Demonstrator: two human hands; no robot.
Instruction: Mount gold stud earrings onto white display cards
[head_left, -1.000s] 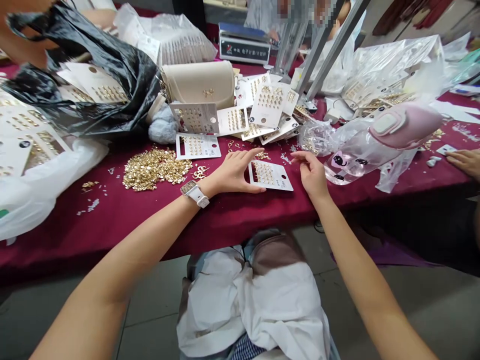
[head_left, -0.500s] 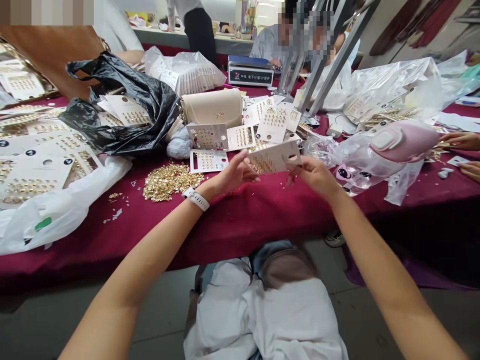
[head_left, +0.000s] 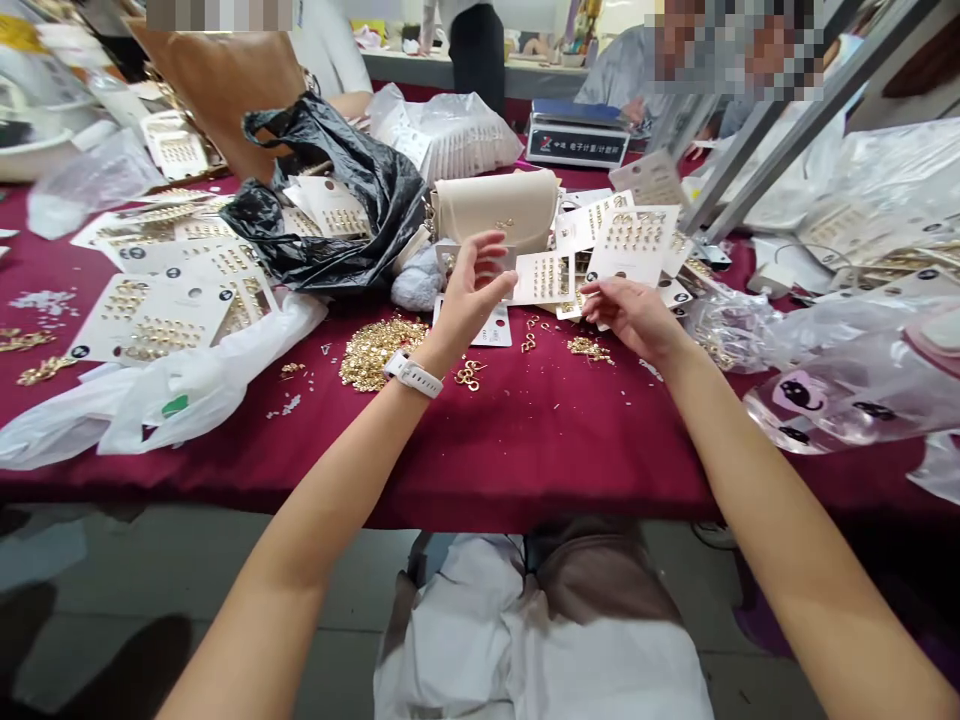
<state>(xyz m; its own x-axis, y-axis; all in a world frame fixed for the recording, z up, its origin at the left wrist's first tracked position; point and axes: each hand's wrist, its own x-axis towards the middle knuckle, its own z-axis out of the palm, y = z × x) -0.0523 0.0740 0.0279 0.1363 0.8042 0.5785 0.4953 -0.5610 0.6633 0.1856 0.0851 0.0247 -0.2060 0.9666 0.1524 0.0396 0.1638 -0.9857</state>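
My left hand (head_left: pixel 478 295), with a white watch (head_left: pixel 413 375) on its wrist, is raised with fingers spread. Its thumb overlaps the edge of a white earring card (head_left: pixel 543 277); whether they touch I cannot tell. My right hand (head_left: pixel 634 315) hovers with loosely bent fingers apart and nothing visible in them, just below another earring card (head_left: pixel 628 243). A blurred, tilted card (head_left: pixel 649 178) shows above the card pile. Beneath my hands lie small groups of gold earrings (head_left: pixel 589 348) and more gold earrings (head_left: pixel 469 375). Left of my wrist is a heap of small gold pieces (head_left: pixel 375 352).
A cream handbag (head_left: pixel 495 205) stands behind the cards, beside a black plastic bag (head_left: pixel 337 200) holding cards. Further back sits a digital scale (head_left: pixel 577 135). Metal bars (head_left: pixel 772 130) rise at right. A clear bottle (head_left: pixel 847 395) lies at right, a white plastic bag (head_left: pixel 217 380) at left.
The earring card held between both hands has left them, and the hands have moved apart. Gold earrings now show on the cloth below. The view has turned left.
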